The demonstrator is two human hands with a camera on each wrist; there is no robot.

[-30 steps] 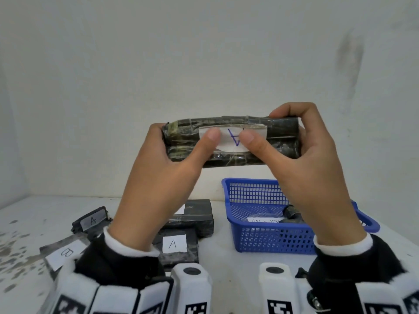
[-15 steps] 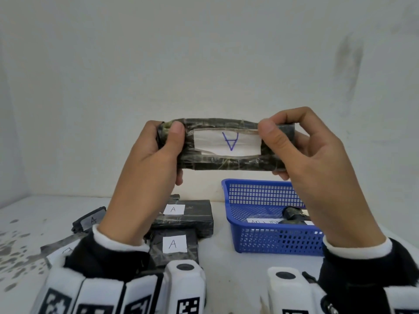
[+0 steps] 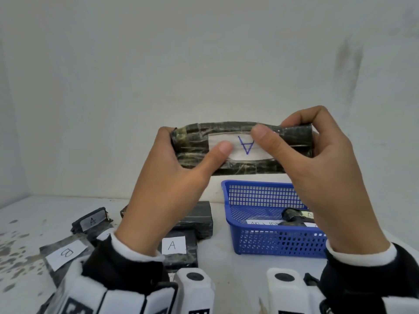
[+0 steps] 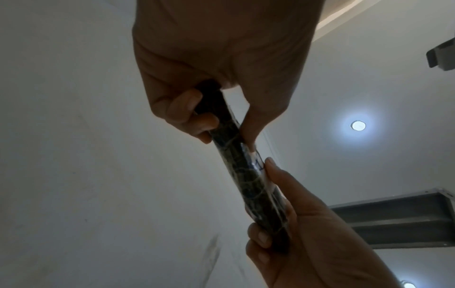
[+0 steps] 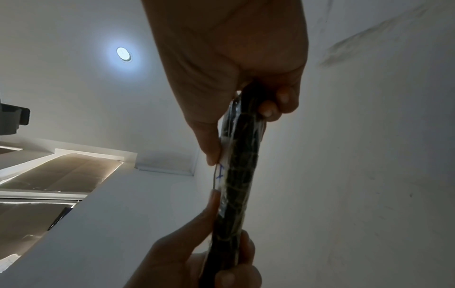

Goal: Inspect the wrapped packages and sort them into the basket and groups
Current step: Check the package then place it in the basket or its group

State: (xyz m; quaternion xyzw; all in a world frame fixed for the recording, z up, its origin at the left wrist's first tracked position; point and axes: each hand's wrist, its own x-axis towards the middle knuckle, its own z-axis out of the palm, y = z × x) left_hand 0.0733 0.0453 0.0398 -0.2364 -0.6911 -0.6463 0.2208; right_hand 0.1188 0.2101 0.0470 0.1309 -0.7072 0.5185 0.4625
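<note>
A long dark camouflage-wrapped package (image 3: pixel 244 164) is held up level in front of the wall, above the table. Its white label with a blue letter A (image 3: pixel 246 145) faces me upside down. My left hand (image 3: pixel 181 159) grips the package's left end, thumb on the label's left edge. My right hand (image 3: pixel 303 143) grips the right end, thumb on the label's upper right. In the left wrist view the package (image 4: pixel 246 175) runs slantwise between both hands; the right wrist view shows the package (image 5: pixel 241 175) nearly upright. The blue basket (image 3: pixel 272 241) stands below right with wrapped packages (image 3: pixel 294 217) inside.
On the table at lower left lie several dark wrapped packages: one labelled A (image 3: pixel 174 245), another A (image 3: pixel 91 222), one labelled B (image 3: pixel 65 253), and a black one (image 3: pixel 197 219) behind. The white wall stands close behind the table.
Both thumbs have slid from the package's ends back onto the white label. The package has tipped slightly, and its right end stands clear of the right hand again.
</note>
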